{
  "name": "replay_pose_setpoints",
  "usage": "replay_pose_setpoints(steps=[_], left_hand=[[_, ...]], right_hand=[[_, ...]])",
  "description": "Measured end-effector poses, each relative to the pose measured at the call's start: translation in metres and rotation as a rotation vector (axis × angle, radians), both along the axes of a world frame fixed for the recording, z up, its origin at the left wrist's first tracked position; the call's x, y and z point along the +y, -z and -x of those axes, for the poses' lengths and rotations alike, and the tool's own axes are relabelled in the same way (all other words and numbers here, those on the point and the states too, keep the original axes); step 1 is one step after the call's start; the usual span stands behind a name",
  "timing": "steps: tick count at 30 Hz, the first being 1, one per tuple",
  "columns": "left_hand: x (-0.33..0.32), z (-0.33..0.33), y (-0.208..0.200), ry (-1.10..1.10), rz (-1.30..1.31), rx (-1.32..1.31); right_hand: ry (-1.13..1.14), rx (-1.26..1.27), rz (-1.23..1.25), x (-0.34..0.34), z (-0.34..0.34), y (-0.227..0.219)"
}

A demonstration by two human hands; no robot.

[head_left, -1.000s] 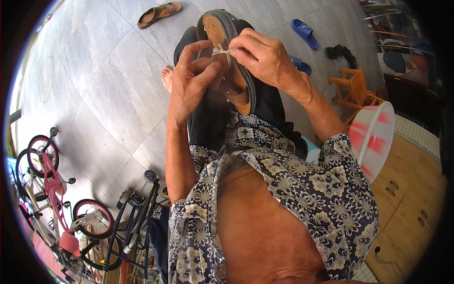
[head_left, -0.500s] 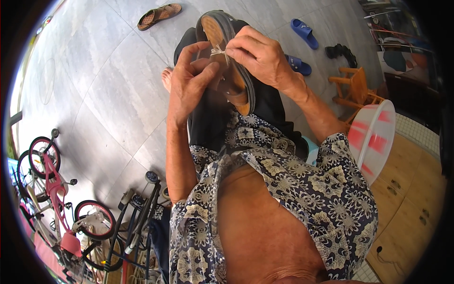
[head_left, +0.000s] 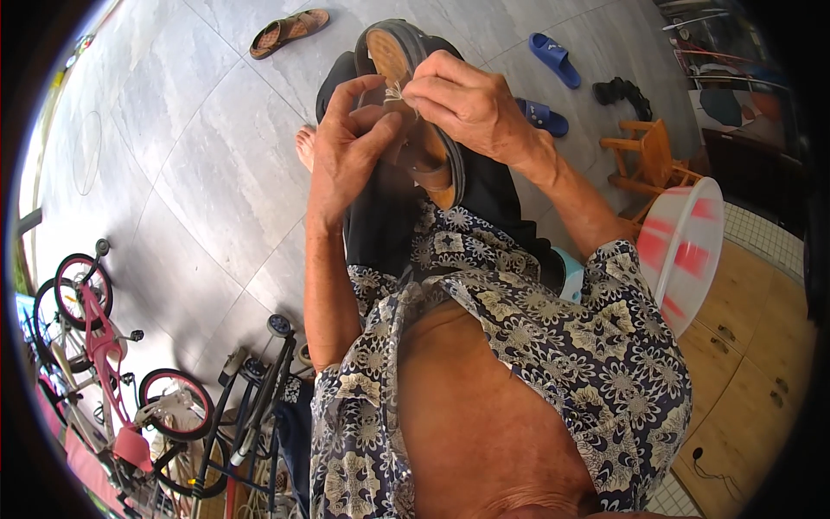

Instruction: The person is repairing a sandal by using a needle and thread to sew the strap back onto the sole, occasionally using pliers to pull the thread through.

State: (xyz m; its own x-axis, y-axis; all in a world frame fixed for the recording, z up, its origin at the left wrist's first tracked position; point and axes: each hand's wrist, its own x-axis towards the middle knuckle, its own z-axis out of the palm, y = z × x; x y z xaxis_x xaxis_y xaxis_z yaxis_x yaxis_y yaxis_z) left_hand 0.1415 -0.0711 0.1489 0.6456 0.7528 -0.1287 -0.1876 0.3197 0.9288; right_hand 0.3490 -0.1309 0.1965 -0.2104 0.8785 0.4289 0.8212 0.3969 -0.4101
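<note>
I sit with a brown sandal (head_left: 421, 143) with a dark sole rim resting upright on my lap, over black trousers. My left hand (head_left: 346, 147) grips the sandal's left side, thumb and fingers curled on its strap. My right hand (head_left: 462, 104) reaches over the top, fingertips pinching a short pale thread (head_left: 396, 91) at the strap. Whether a needle is there I cannot tell. My bare foot (head_left: 304, 147) shows on the floor beside my left hand.
A matching brown sandal (head_left: 290, 30) lies on the grey tiled floor ahead. Blue slippers (head_left: 553, 60) and a dark pair lie right, near a small wooden chair (head_left: 644, 160) and a white-and-red plastic basin (head_left: 687, 251). A pink children's bicycle (head_left: 95, 329) and a scooter stand lower left.
Both hands stay on the sandal; my right fingers have shifted slightly along the thread at the strap. Nothing else has moved.
</note>
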Motion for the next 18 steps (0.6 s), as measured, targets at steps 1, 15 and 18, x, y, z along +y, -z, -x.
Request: replay_pose_setpoints(steps=[1, 15, 18], left_hand=[[0.000, 0.000, 0.000, -0.001, -0.002, 0.000], [0.001, 0.002, 0.005, 0.004, -0.013, -0.004], [0.002, 0.001, 0.005, 0.009, -0.020, 0.001]], right_hand=[[-0.006, -0.009, -0.008, 0.000, 0.000, 0.002], [0.200, 0.591, 0.399, -0.007, -0.018, -0.011], [0.044, 0.208, 0.156, -0.004, -0.007, -0.013]])
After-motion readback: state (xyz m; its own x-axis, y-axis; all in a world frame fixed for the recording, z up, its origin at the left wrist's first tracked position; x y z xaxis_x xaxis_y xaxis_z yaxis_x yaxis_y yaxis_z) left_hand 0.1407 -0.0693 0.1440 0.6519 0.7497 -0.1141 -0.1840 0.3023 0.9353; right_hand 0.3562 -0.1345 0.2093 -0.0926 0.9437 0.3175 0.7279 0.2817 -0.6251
